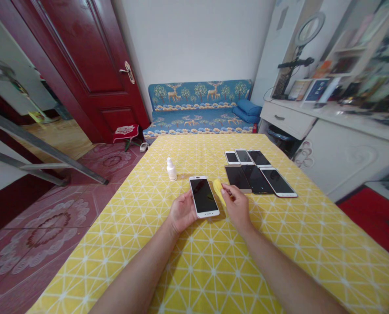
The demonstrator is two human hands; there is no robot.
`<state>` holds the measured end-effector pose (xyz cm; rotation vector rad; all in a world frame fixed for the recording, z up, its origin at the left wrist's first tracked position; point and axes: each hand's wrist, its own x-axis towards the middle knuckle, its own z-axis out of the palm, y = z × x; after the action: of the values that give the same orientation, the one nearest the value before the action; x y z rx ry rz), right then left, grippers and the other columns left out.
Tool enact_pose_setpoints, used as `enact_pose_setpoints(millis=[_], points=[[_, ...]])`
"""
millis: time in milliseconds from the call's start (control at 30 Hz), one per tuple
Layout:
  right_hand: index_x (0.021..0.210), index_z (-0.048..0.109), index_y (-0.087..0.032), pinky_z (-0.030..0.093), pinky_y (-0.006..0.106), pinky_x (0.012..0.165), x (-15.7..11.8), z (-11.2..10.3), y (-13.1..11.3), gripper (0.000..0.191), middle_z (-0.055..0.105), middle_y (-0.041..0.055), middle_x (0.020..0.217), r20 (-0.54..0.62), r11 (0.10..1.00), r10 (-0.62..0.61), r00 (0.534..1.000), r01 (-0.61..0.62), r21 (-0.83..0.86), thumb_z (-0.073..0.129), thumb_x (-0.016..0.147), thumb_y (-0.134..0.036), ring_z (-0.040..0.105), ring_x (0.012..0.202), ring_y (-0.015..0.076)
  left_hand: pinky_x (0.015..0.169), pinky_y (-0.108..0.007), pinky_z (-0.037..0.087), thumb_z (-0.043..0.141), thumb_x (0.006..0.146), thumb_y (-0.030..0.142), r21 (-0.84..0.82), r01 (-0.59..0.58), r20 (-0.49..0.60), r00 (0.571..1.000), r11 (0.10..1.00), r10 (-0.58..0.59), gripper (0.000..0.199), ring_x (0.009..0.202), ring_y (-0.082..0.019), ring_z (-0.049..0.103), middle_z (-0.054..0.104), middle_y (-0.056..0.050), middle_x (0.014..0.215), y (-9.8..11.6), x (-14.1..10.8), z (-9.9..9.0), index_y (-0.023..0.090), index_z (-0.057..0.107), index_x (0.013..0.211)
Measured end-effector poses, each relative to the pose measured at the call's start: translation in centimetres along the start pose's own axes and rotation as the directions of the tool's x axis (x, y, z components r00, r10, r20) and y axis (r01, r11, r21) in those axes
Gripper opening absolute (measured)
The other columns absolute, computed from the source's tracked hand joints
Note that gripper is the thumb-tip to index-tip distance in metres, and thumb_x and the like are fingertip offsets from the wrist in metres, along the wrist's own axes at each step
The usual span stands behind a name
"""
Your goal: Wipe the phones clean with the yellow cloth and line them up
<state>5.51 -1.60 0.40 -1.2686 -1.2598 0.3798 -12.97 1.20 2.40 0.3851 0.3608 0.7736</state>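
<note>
One white smartphone (204, 197) sits near the middle of the table, with its dark screen facing up, and the left hand (182, 213) holds it by the lower left side. This hand is cupped narrow under the edge, so the phone is tilted a little and the screen stays free and open to view. The right hand (236, 206) is close on the other side and pinches a folded yellow cloth (219, 192) between thumb and fingers, and the cloth is just beside the phone's right edge. Behind the hands stands a small white bottle (171, 170), upright and within easy reach of them. To the right, six other phones (256, 179) lie flat in two neat rows of three, probably placed in this way so that they do not mix with the phone in the hand. All of these things lie on a yellow tablecloth (214, 270) with a white pattern. Farther away there are a blue sofa (199, 111) with a deer pattern and a dark red door (83, 65).
</note>
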Motion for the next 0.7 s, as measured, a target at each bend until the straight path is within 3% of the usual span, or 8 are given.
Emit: enact_pose_setpoints(millis=[167, 467, 600, 700], points=[[0.106, 0.069, -0.022, 0.050, 0.034, 0.082, -0.3, 0.1, -0.4, 0.023, 0.068, 0.0069, 0.101, 0.116, 0.988, -0.121, 0.986, 0.131, -0.082, 0.052, 0.090, -0.026, 0.063, 0.094, 0.0192, 0.099, -0.044, 0.044, 0.042, 0.095, 0.030, 0.011, 0.033, -0.005, 0.999, 0.999, -0.033, 0.034, 0.098, -0.023, 0.067, 0.072, -0.011, 0.102, -0.3, 0.1, -0.3, 0.010, 0.061, 0.115], [0.110, 0.069, -0.025, 0.050, 0.032, 0.079, -0.7, -0.2, -0.9, 0.028, 0.062, 0.0042, 0.091, 0.238, 0.946, -0.227, 0.944, 0.272, -0.177, 0.048, 0.092, -0.020, 0.060, 0.088, 0.0171, 0.092, -0.042, 0.047, 0.055, 0.090, 0.033, 0.149, -0.006, 0.007, 1.000, 0.989, 0.005, 0.044, 0.096, -0.024, 0.067, 0.069, -0.010, 0.112, -0.8, 0.0, -1.1, 0.019, 0.052, 0.131], [0.107, 0.070, -0.026, 0.048, 0.032, 0.074, -1.1, -0.2, -2.1, 0.028, 0.063, 0.0036, 0.086, 0.309, 0.910, -0.306, 0.901, 0.372, -0.184, 0.051, 0.089, -0.019, 0.059, 0.082, 0.0170, 0.089, -0.041, 0.048, 0.059, 0.087, 0.039, 0.160, -0.060, -0.053, 0.996, 0.985, 0.070, 0.047, 0.094, -0.025, 0.067, 0.070, -0.009, 0.110, -0.6, 0.2, -1.3, 0.019, 0.055, 0.129], [0.103, 0.071, -0.025, 0.047, 0.033, 0.074, -1.5, -0.3, -3.2, 0.026, 0.064, 0.0037, 0.086, 0.378, 0.873, -0.386, 0.841, 0.466, -0.145, 0.052, 0.087, -0.016, 0.059, 0.082, 0.0173, 0.086, -0.038, 0.049, 0.057, 0.087, 0.042, 0.162, -0.067, -0.039, 0.996, 0.984, 0.075, 0.043, 0.094, -0.024, 0.067, 0.071, -0.011, 0.107, -0.5, 0.2, -1.3, 0.014, 0.061, 0.120]])
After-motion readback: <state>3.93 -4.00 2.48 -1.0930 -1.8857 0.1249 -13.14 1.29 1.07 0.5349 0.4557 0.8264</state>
